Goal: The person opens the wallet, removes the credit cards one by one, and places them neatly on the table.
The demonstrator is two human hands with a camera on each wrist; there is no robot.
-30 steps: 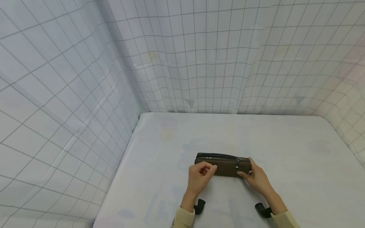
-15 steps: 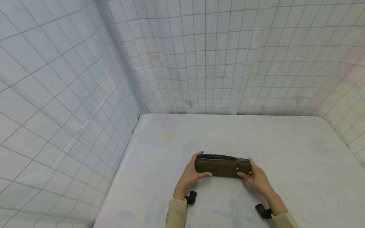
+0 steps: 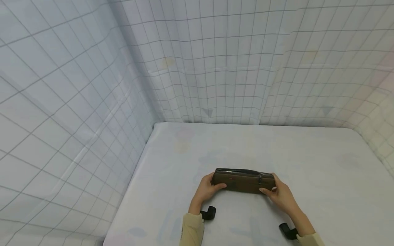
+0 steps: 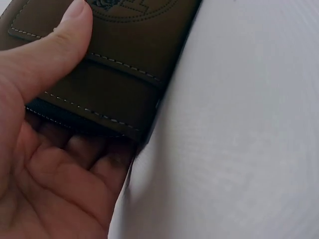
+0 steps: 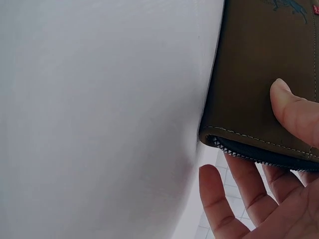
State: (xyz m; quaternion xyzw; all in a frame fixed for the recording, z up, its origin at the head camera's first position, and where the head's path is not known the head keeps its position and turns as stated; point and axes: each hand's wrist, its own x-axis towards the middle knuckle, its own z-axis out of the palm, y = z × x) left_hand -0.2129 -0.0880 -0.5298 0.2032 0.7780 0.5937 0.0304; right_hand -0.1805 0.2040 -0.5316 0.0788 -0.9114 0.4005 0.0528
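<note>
While both hands (image 3: 205, 188) (image 3: 284, 196) pinch the brown case (image 3: 244, 181), its round emblem (image 4: 134, 11) and red tag (image 5: 316, 9) (cropped, unreadable) show

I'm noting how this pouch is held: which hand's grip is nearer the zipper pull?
The right-hand grip, at the end of the brown zippered pouch near the zipper pull; the left-hand grip is at the opposite end.
</note>
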